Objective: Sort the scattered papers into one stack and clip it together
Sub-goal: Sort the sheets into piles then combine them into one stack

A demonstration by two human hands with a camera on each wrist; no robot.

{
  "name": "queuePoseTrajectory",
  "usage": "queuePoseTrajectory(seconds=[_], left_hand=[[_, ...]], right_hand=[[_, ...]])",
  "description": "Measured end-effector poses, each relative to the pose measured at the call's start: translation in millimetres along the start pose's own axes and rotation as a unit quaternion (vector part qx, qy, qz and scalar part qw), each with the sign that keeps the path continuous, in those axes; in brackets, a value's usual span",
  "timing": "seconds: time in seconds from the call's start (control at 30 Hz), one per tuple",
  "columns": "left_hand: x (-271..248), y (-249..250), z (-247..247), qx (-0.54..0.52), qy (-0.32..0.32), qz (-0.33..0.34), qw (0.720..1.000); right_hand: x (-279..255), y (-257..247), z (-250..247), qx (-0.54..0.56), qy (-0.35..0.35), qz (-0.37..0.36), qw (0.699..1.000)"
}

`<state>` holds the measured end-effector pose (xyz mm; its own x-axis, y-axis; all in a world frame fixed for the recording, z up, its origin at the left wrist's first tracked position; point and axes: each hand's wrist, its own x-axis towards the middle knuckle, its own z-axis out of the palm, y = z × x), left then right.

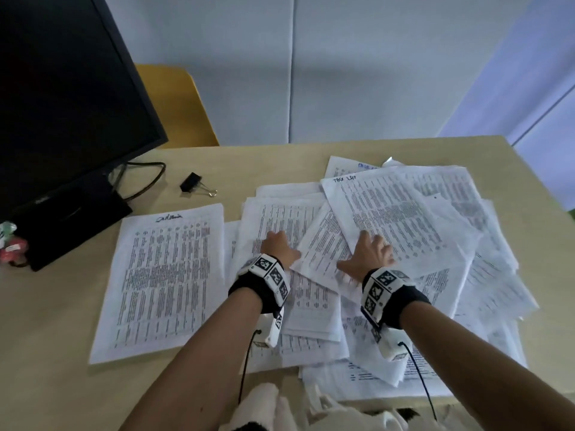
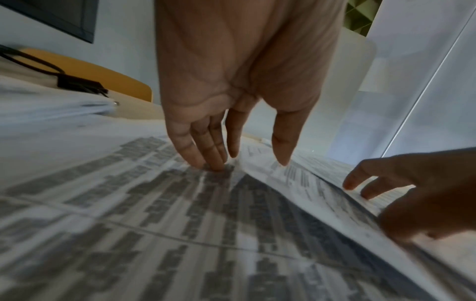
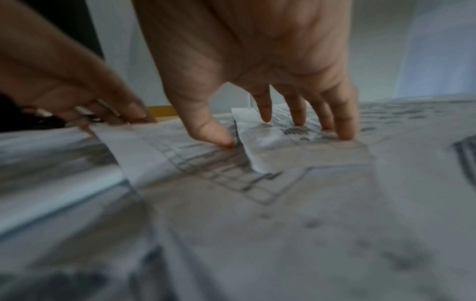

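Left of the spread, one sheet (image 1: 161, 281) lies apart, the clip (image 1: 194, 184) beyond it on the tabletop (image 1: 56, 321). The left hand (image 1: 278, 247) and right hand (image 1: 370, 251) press flat, straight-fingered, on the overlapping papers (image 1: 404, 244), gripping nothing. The gathering step seems barely begun; next, sweep sheets inward and square their edges.

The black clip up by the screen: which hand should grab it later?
Probably the left hand. The black clip lies on the bare table on its side; the right hand presses papers farther away.
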<state>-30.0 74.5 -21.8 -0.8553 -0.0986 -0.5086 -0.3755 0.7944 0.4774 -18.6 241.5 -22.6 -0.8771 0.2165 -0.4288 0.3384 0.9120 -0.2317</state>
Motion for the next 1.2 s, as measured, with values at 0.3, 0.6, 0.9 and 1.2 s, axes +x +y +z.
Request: queuePoseTrajectory(seconds=[0.3,0.6,0.9,1.2], left_hand=[[0,59,35,-0.104,0.009,-0.017,0.994],[-11,66,51,-0.174,-0.037,-0.101,0.979],[-7,80,51,-0.293,-0.065,-0.093,0.949],[-9,85,56,-0.245,0.037,0.041,0.968]], right_hand=[[22,49,-43,0.084,0.086,-0.064,0.991],[22,64,-95,0.289,0.113,-0.169,0.936],[11,61,-32,0.363,-0.194,-0.136,0.901],[55,116,-62,0.432,0.080,0.094,0.893]])
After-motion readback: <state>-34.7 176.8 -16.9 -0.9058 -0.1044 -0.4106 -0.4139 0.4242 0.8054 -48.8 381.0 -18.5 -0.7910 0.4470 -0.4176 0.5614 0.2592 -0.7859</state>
